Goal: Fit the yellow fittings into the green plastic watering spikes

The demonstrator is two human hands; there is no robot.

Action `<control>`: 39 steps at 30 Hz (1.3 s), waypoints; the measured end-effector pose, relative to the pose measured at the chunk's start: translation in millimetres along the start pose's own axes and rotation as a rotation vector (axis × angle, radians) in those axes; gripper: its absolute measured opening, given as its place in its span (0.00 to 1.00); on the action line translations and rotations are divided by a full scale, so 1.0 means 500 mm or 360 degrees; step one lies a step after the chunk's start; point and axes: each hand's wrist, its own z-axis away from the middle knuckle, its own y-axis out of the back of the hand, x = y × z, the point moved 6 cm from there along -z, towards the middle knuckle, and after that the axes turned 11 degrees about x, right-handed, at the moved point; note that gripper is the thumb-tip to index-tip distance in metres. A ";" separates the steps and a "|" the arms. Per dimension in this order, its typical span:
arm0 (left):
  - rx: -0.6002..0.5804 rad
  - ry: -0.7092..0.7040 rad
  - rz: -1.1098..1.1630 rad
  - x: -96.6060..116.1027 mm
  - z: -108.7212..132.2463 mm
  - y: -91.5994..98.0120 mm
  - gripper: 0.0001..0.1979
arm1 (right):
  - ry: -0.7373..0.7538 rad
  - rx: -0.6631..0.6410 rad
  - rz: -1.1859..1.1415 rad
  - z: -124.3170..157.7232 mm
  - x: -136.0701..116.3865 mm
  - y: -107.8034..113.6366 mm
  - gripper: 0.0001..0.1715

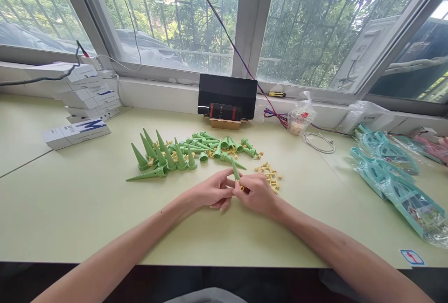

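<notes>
My left hand [215, 191] and my right hand [258, 193] meet above the table's middle. Between them a green plastic watering spike [235, 170] points up and away, its lower end hidden by fingers. My left fingers close around that spike from the left. In my right fingers sits a small yellow valve piece [242, 188], pressed against the spike's side. Just beyond my right hand lie loose yellow valve pieces [269, 172]. Farther off, several green spikes [180, 157] stand upright at the left, and a heap of others [210, 142] lies on its side.
White boxes [87, 93] are stacked at the left, with one box [77, 133] lying in front. A black tablet [227, 91] and phone [225, 111] stand at the back. On the right are a cable [318, 142], a plastic bag [301, 116] and wrapped teal plastic items [395, 177].
</notes>
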 end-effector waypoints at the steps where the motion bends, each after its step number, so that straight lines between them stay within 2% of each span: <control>1: 0.0000 0.0006 0.0000 -0.001 0.000 0.000 0.18 | 0.0000 0.0000 -0.0003 0.000 0.000 0.000 0.20; 13: 0.0016 0.0006 0.0026 -0.004 0.001 -0.001 0.16 | 0.0015 -0.0019 -0.0017 -0.001 -0.005 0.000 0.21; 23: 0.0010 0.0011 0.0100 -0.008 0.002 -0.004 0.17 | -0.0067 -0.0021 -0.0099 0.001 -0.004 -0.001 0.20; 39: 0.0019 -0.0012 0.0102 -0.008 0.003 -0.005 0.17 | -0.0038 -0.0056 -0.0038 0.002 -0.005 -0.003 0.22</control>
